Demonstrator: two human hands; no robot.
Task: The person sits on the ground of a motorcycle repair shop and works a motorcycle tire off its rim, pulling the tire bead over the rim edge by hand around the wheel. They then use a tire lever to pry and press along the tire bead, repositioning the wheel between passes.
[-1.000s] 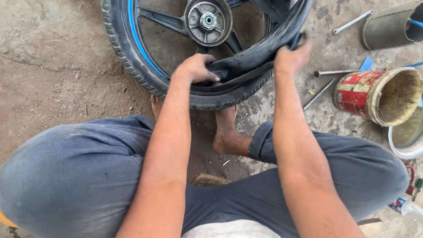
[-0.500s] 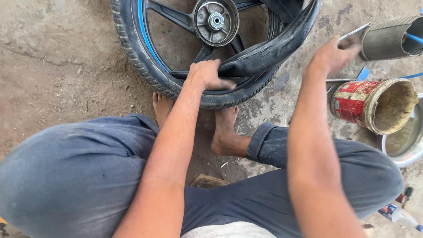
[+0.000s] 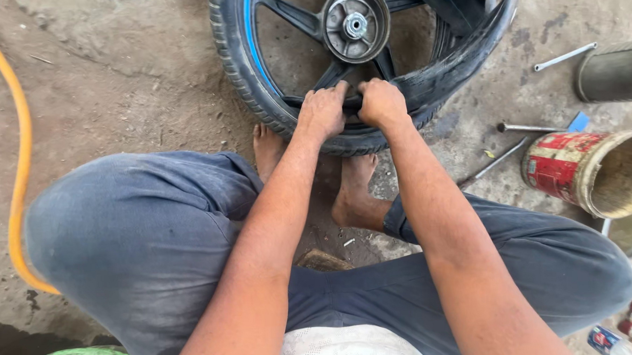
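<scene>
This is a rough roadside or backyard tyre-repair workshop, worked on the ground. The floor is bare, stained concrete and dirt. Both hands grip a motorcycle wheel lying flat on it, with the bare feet tucked just under the grip. To the right of the grip lie metal rods, a dented red tin can and a dark pipe. Far left of the grip runs an orange hose.
</scene>
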